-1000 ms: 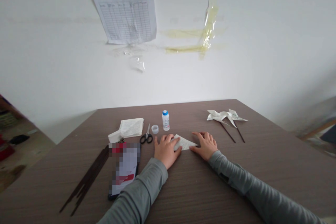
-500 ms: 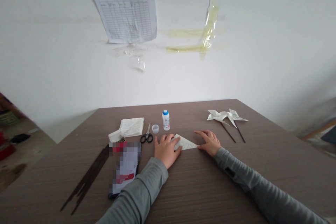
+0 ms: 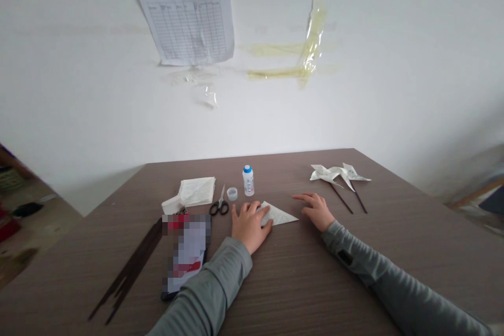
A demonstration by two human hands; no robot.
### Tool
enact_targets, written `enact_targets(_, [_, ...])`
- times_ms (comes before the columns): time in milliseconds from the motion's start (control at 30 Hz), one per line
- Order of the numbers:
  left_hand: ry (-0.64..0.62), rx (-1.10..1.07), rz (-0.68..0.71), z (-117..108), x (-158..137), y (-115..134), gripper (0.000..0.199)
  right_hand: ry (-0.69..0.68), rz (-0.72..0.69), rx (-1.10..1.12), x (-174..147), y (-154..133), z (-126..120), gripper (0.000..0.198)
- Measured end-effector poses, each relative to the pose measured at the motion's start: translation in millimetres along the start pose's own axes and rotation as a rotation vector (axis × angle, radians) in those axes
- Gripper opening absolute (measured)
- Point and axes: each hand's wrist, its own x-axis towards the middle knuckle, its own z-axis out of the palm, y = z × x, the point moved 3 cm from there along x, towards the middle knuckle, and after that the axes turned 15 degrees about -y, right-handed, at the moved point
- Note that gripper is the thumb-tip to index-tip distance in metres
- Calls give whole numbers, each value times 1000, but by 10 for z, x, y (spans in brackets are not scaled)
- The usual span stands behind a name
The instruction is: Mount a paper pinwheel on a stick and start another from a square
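Note:
A sheet of printed paper (image 3: pixel 281 215), folded into a triangle, lies on the table with its sharp corner pointing right. My left hand (image 3: pixel 251 224) rests on its left part with fingers spread, pressing it flat and hiding that end. Just right of the sharp corner, my right hand (image 3: pixel 318 212) is free of the paper, its index finger stretched out and nothing in it. Behind the left hand stand a white glue bottle (image 3: pixel 248 182) with a blue cap and a small clear cup (image 3: pixel 232 194). Black-handled scissors (image 3: pixel 219 207) lie to the left of them.
Two paper pinwheels (image 3: pixel 325 174) on dark sticks lie at the back right. On the left are a stack of paper squares (image 3: pixel 197 191), a bundle of dark sticks (image 3: pixel 132 268) and a partly blurred phone (image 3: pixel 189 257). A white wall (image 3: pixel 275 121) borders the table's far edge.
My right hand has let go of the paper's right corner and drawn slightly back from it. My left hand stays in place on the paper.

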Motion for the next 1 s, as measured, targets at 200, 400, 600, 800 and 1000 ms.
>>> enact_targets(200, [4,-6,-6,-45,-20,56,47,27,44,-85,-48,-341,223,16])
enact_targets(400, [11,-14,-2,-40,-11,72,47,28,16,-165,-87,-583,364,30])
enact_targets(600, [-19,-5,-12,-60,-26,59,51,-154,129,-143,-69,-594,192,41])
enact_targets(800, [-58,2,-19,-78,-35,42,53,-339,218,-128,-93,-602,-99,59])
enact_targets(1000, [-40,-10,-21,-69,-40,22,51,-355,269,-142,-60,-472,-169,65])
